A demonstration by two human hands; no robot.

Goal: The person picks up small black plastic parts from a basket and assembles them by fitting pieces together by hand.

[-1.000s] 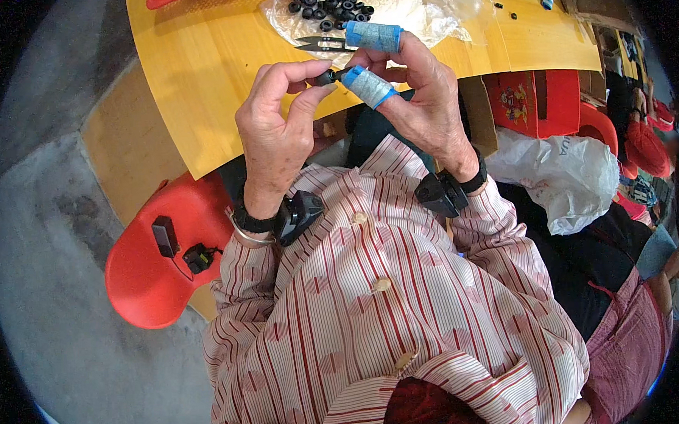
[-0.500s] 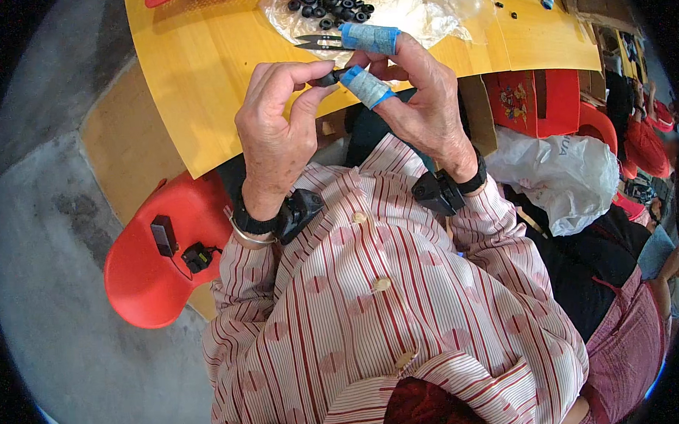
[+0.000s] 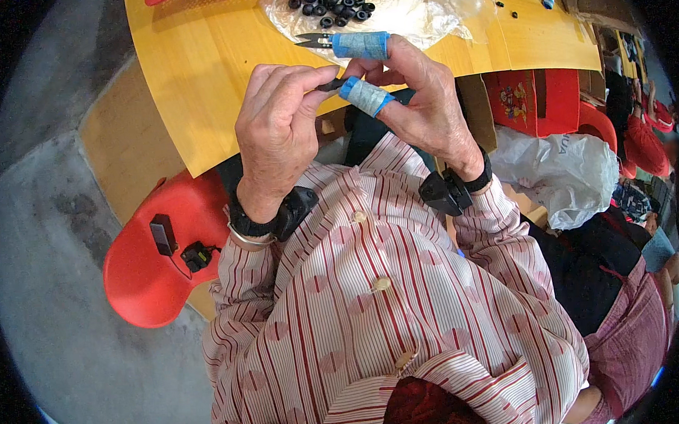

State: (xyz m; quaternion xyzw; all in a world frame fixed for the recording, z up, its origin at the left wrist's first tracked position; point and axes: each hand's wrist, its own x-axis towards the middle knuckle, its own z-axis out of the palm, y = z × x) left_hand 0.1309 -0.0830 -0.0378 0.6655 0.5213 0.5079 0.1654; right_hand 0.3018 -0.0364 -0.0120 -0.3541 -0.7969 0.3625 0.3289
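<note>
My left hand (image 3: pixel 279 127) and my right hand (image 3: pixel 418 106) meet just below the edge of the yellow table (image 3: pixel 197 74). Between the fingertips of both hands sits a small black ring-shaped part (image 3: pixel 332 84). My right hand also grips small metal snips (image 3: pixel 315 39), whose blades point left over the table. Blue-grey tape wraps my right index finger and thumb. A heap of several black rings (image 3: pixel 330 0) lies on a clear plastic sheet (image 3: pixel 407 16) just beyond my hands.
A red plastic chair (image 3: pixel 141 258) with two small black devices on its seat stands at my left. At my right are a red box (image 3: pixel 535 101), a white plastic bag (image 3: pixel 573 171) and a seated person in dark clothes (image 3: pixel 615 276). Grey concrete floor lies left.
</note>
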